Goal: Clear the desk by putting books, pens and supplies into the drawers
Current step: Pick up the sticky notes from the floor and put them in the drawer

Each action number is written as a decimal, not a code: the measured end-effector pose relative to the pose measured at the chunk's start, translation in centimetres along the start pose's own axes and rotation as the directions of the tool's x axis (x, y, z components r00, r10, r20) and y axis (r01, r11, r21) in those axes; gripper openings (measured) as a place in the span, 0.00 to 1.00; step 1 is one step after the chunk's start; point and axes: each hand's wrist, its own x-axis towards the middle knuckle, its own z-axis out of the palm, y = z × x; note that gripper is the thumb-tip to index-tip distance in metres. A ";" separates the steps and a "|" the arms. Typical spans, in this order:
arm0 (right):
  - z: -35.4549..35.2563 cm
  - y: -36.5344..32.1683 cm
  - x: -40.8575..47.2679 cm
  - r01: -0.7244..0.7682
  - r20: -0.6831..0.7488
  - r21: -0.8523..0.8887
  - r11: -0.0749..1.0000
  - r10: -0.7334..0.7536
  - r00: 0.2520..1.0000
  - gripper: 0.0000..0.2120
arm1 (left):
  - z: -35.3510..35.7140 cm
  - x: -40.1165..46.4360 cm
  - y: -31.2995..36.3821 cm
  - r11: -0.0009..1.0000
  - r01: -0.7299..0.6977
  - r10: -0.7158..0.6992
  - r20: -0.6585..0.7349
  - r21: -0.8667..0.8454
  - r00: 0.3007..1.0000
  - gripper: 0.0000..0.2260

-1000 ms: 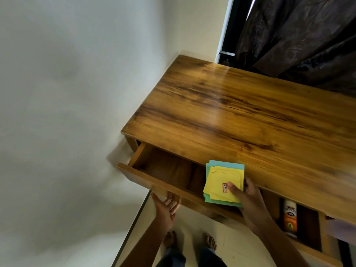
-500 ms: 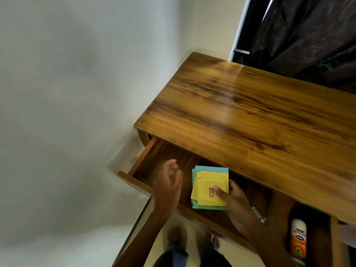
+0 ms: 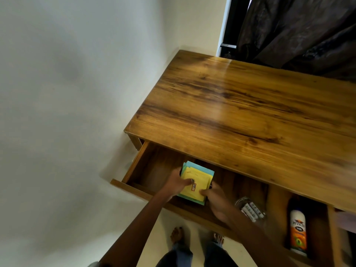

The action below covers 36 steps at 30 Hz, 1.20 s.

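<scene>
Head view, paper stack [image 3: 195, 185]: yellow sheets on teal ones (small red-edged label on top), held inside the open left drawer [image 3: 154, 168].
Left hand [image 3: 176, 182]: pinched the stack's left edge.
Right hand [image 3: 216, 200]: gripped its near corner.
Count: two hands, one stack, one glue bottle [image 3: 298, 231].
Worktop [image 3: 250, 112]: wood.

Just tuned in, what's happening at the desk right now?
A person holds a stack of yellow and teal paper sheets with both hands inside the open left wooden drawer. The left hand grips its left edge, the right hand its near right corner. An orange-and-white glue bottle lies in the neighbouring compartment. The visible wooden desktop carries nothing.
</scene>
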 end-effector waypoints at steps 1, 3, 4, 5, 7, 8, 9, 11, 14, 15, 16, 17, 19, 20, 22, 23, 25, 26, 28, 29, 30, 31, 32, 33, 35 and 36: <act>0.2 -0.1 0.4 -0.012 0.003 -0.035 0.999 0.012 1.000 0.22 | 0.0 0.4 -0.2 0.999 0.015 -0.015 -0.004 0.032 1.000 0.18; 0.4 -0.3 0.6 -0.028 0.033 -0.116 0.993 0.032 0.999 0.22 | -0.1 1.0 -0.9 0.991 0.052 -0.048 -0.037 0.120 0.998 0.20; 0.4 -0.4 0.4 -0.034 0.053 -0.161 0.986 0.043 0.998 0.21 | 0.0 1.2 -1.4 0.984 0.061 -0.053 -0.056 0.165 0.997 0.21; 0.4 -0.2 0.3 -0.035 0.065 -0.210 0.977 0.050 0.997 0.22 | 0.0 1.3 -1.9 0.978 0.074 -0.060 -0.073 0.197 0.996 0.23; 0.2 0.2 0.3 -0.029 0.079 -0.288 0.957 0.055 0.995 0.23 | 0.0 1.5 -2.9 0.973 0.086 -0.064 -0.107 0.216 0.992 0.25; 0.2 0.2 0.2 -0.029 0.087 -0.308 0.951 0.058 0.995 0.24 | 0.0 1.5 -3.2 0.972 0.085 -0.058 -0.126 0.220 0.990 0.23; 0.2 0.2 0.2 -0.031 0.096 -0.315 0.949 0.065 0.993 0.25 | -0.1 1.6 -3.2 0.971 0.081 -0.051 -0.137 0.225 0.989 0.20; 0.4 -0.1 0.1 -0.034 0.120 -0.319 0.947 0.076 0.990 0.25 | -0.4 1.8 -3.3 0.973 0.070 -0.039 -0.139 0.222 0.990 0.16; 1.2 -0.5 -0.1 -0.013 0.166 -0.353 0.936 0.076 0.983 0.24 | -1.1 2.1 -3.5 0.977 0.069 -0.040 -0.143 0.202 0.989 0.15; 1.5 -0.5 -0.1 -0.011 0.178 -0.363 0.932 0.081 0.981 0.24 | -1.4 2.2 -3.6 0.977 0.072 -0.042 -0.152 0.200 0.988 0.15; 1.9 -0.4 0.0 -0.012 0.190 -0.363 0.932 0.087 0.978 0.23 | -1.7 2.4 -3.9 0.977 0.075 -0.043 -0.162 0.201 0.986 0.15; 2.3 -0.4 0.1 -0.020 0.202 -0.359 0.933 0.099 0.974 0.22 | -2.0 2.6 -4.2 0.976 0.077 -0.042 -0.171 0.203 0.984 0.16; 2.9 -0.3 0.2 -0.026 0.223 -0.358 0.933 0.113 0.968 0.20 | -2.5 2.8 -4.5 0.976 0.076 -0.037 -0.189 0.205 0.981 0.17; 3.0 -0.3 0.4 -0.034 0.226 -0.356 0.934 0.121 0.966 0.20 | -2.7 2.9 -4.5 0.976 0.072 -0.029 -0.200 0.208 0.979 0.19; 3.1 -0.1 0.7 -0.059 0.213 -0.343 0.937 0.139 0.967 0.20 | -3.1 2.7 -4.4 0.972 0.074 -0.022 -0.225 0.225 0.974 0.22; 3.1 -0.1 0.8 -0.066 0.186 -0.328 0.942 0.133 0.974 0.19 | -3.2 2.7 -4.4 0.968 0.075 -0.018 -0.234 0.240 0.972 0.23; 2.9 0.0 1.1 -0.077 0.104 -0.277 0.958 0.110 0.989 0.18 | -3.4 2.9 -4.8 0.959 0.079 -0.014 -0.234 0.273 0.972 0.23; 2.9 0.1 1.2 -0.072 0.083 -0.251 0.965 0.096 0.992 0.17 | -3.4 3.0 -5.0 0.953 0.078 -0.011 -0.225 0.291 0.974 0.22; 3.2 0.3 1.3 -0.045 0.114 -0.240 0.970 0.074 0.991 0.16 | -3.4 3.0 -5.1 0.938 0.071 -0.002 -0.201 0.340 0.980 0.21; 3.5 0.5 1.3 -0.037 0.128 -0.258 0.966 0.072 0.989 0.17 | -3.3 2.9 -5.0 0.926 0.066 0.007 -0.193 0.371 0.981 0.21; 3.8 0.5 1.3 -0.030 0.140 -0.282 0.959 0.072 0.988 0.18 | -3.3 2.8 -4.9 0.912 0.059 0.021 -0.189 0.407 0.982 0.22; 3.9 0.6 1.3 -0.029 0.150 -0.297 0.954 0.077 0.986 0.20 | -3.3 2.7 -4.8 0.896 0.054 0.033 -0.187 0.440 0.982 0.23; 4.0 0.5 1.3 -0.032 0.158 -0.298 0.954 0.083 0.984 0.20 | -3.3 2.7 -4.8 0.885 0.051 0.041 -0.187 0.462 0.982 0.24; 3.8 0.6 1.4 -0.045 0.158 -0.295 0.954 0.095 0.983 0.20 | -3.3 2.7 -4.7 0.881 0.054 0.041 -0.189 0.470 0.981 0.24; 3.5 0.5 1.8 -0.059 0.131 -0.277 0.959 0.099 0.986 0.16 | -3.2 2.4 -4.6 0.875 0.058 0.045 -0.201 0.481 0.979 0.25; 3.5 0.5 2.2 -0.035 0.105 -0.278 0.960 0.067 0.992 0.14 | -3.0 2.2 -4.4 0.864 0.049 0.068 -0.213 0.501 0.975 0.26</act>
